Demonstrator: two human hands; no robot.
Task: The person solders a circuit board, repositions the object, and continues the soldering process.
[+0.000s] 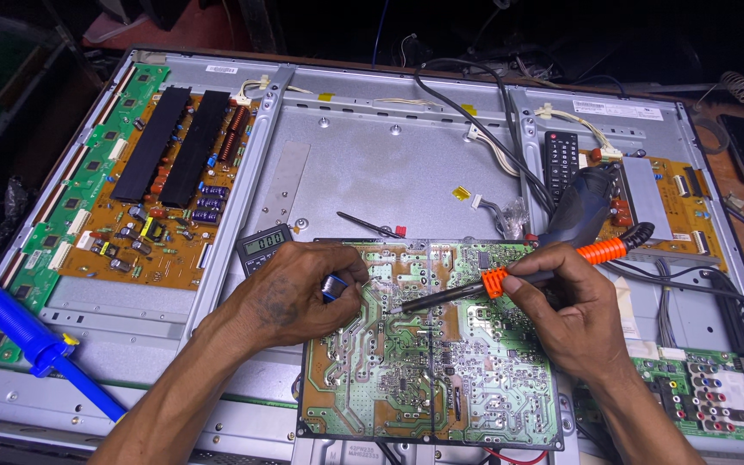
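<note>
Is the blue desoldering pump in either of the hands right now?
No. The blue desoldering pump lies untouched at the far left, while the right hand holds the soldering iron.

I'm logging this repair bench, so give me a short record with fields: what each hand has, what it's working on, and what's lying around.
left hand: pinches a small blue-and-silver spool over the board
right hand: grips an orange-handled soldering iron, tip down on the board
board: green circuit board, solder side up, lying on the open TV back
meter: just beyond the left hand
blue pump: at far left
remote: beyond the right hand, on the panel
orange board: mounted at the panel's left
</note>
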